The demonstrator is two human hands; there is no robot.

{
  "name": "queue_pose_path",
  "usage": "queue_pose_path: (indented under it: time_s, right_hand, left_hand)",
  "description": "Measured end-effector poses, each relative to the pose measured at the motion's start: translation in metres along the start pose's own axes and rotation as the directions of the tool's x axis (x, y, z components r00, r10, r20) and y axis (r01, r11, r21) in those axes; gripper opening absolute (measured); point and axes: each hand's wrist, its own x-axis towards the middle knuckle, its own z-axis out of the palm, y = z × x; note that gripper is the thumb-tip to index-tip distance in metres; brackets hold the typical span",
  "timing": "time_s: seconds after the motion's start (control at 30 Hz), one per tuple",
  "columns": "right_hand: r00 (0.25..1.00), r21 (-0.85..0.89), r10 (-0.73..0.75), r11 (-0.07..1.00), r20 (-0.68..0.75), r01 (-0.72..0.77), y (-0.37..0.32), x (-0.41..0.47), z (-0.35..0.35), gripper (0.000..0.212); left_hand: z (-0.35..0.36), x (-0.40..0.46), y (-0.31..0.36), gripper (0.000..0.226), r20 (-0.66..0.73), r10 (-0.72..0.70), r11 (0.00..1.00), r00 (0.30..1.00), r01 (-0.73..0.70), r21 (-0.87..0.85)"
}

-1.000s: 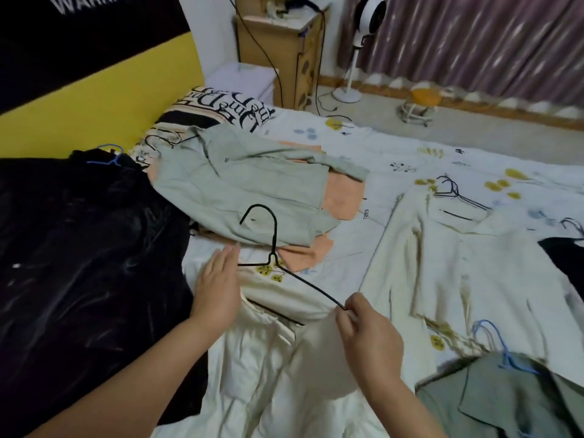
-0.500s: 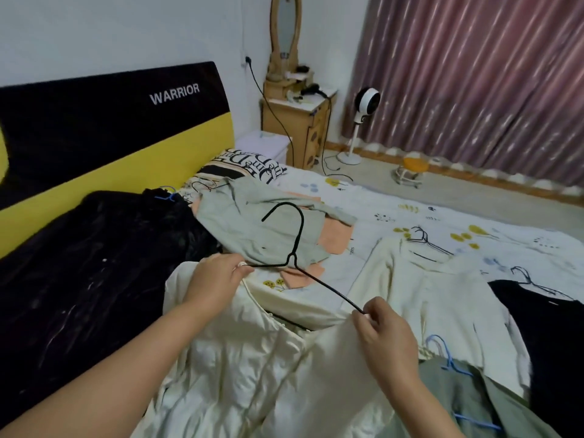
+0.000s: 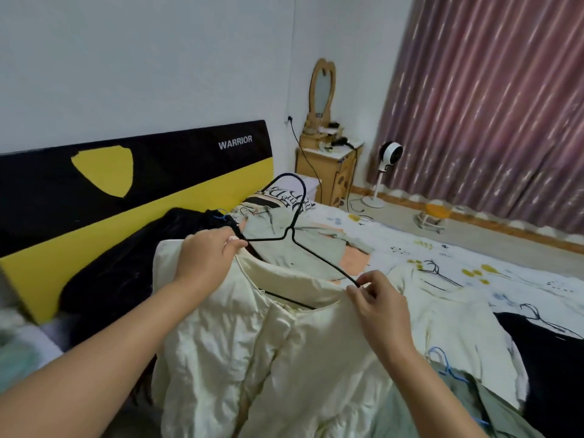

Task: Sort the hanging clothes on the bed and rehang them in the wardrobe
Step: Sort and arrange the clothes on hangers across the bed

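A cream garment (image 3: 265,352) hangs on a black wire hanger (image 3: 292,230), lifted above the bed (image 3: 521,279). My left hand (image 3: 208,254) grips the hanger's left shoulder together with the cloth. My right hand (image 3: 379,308) pinches the hanger's right arm at the garment's shoulder. Other clothes on hangers lie on the bed: a sage green shirt (image 3: 303,245), a second cream shirt (image 3: 442,305), a black garment (image 3: 126,263) on the left, another black one (image 3: 556,358) at the right, and a grey-green one (image 3: 458,403) with a blue hanger.
The black and yellow headboard (image 3: 142,172) runs along the left. A wooden nightstand (image 3: 328,169) with a mirror stands beyond the bed, with a white fan (image 3: 387,159) and a small yellow stool (image 3: 434,213) on the floor by the striped curtain (image 3: 489,105).
Both hands have raised the cream garment and its hanger off the bed. My left hand went from flat beside the hanger to gripping it. The view tilted upward.
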Motion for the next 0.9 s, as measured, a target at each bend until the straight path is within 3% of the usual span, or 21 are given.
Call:
queue_pose_path:
  time_s: [0.23, 0.33, 0.43, 0.53, 0.57, 0.7, 0.9]
  right_hand:
    - [0.980, 0.078, -0.198, 0.977, -0.007, 0.198, -0.069, -0.017, -0.019, 0.004]
    - [0.972, 0.108, -0.235, 0.966, -0.016, 0.236, -0.095, -0.015, -0.017, 0.020]
    - [0.947, 0.044, -0.321, 0.947, 0.021, 0.319, -0.124, -0.015, -0.006, 0.025]
    - [0.909, -0.083, -0.410, 0.906, 0.076, 0.415, -0.150, -0.012, 0.014, 0.015]
    - [0.905, -0.098, -0.418, 0.900, 0.079, 0.424, -0.159, -0.011, 0.021, 0.010]
    - [0.916, -0.077, -0.399, 0.913, 0.030, 0.400, -0.192, -0.009, 0.058, 0.034]
    - [0.928, -0.081, -0.369, 0.928, -0.052, 0.364, -0.236, -0.003, 0.108, 0.019]
  left_hand:
    - [-0.091, -0.012, 0.005, 0.029, -0.186, -0.016, 1.000, 0.982, 0.017, 0.007]
    - [-0.126, -0.010, -0.005, 0.028, -0.256, -0.046, 0.999, 0.966, 0.049, 0.008]
    - [-0.156, -0.004, -0.020, 0.025, -0.304, -0.096, 0.995, 0.948, 0.097, -0.011]
    - [-0.180, 0.001, -0.040, 0.024, -0.331, -0.107, 0.994, 0.937, 0.107, -0.020]
    - [-0.186, 0.002, -0.048, 0.024, -0.330, -0.114, 0.993, 0.937, 0.112, -0.026]
    - [-0.207, 0.012, -0.084, 0.025, -0.307, -0.136, 0.991, 0.942, 0.130, -0.041]
    - [-0.231, 0.041, -0.137, 0.029, -0.296, -0.106, 0.994, 0.949, 0.099, -0.040]
